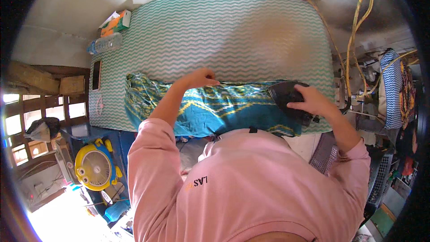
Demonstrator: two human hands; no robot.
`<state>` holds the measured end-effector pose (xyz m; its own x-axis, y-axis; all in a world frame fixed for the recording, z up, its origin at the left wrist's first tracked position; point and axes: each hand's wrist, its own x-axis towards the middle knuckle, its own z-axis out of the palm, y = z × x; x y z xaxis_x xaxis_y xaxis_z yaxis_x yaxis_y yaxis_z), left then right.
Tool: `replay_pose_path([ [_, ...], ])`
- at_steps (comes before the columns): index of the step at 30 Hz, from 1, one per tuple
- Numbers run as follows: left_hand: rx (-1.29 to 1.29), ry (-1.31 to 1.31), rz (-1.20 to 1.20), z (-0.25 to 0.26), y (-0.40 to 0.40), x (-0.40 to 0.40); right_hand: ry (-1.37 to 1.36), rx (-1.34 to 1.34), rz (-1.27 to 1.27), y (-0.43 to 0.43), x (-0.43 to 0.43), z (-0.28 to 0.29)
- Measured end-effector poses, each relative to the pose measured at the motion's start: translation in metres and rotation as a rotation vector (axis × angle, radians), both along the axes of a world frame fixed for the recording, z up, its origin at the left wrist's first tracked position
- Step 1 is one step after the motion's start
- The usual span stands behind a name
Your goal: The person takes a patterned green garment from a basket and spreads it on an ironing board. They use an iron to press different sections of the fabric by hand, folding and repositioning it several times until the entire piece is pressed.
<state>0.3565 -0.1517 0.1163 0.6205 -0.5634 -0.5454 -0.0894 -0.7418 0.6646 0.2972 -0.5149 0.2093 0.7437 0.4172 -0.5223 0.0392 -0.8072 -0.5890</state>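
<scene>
A teal patterned cloth (pixel 231 107) with yellow and white zigzag bands lies in a long strip along the near side of a padded ironing surface (pixel 208 33). Its left end is bunched up. My right hand (pixel 312 100) grips a black clothes iron (pixel 284 94), which rests at the cloth's right part with its tip pointing left. Over the cloth's far edge, near the middle, is my left hand (pixel 201 78) with fingers loosely bent. Whether those fingertips pinch the fabric cannot be made out.
At the far left are a tissue box (pixel 116 23), a plastic bottle (pixel 105 43) lying on its side and a smartphone (pixel 96 75). Yellowish cords (pixel 352 37) hang at the right. A yellow-and-blue fan (pixel 95 168) stands below left, near a perforated plastic chair (pixel 324 154) on the right.
</scene>
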Motion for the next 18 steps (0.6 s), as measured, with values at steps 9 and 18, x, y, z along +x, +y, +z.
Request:
replay_pose_path([
  [9,0.007,-0.208,-0.026,0.016,0.014,-0.006,-0.146,-0.093,0.219,0.058,0.015,-0.034],
  [18,0.223,-0.299,-0.065,0.014,0.068,-0.010,-0.138,-0.041,0.366,0.143,0.033,-0.048],
])
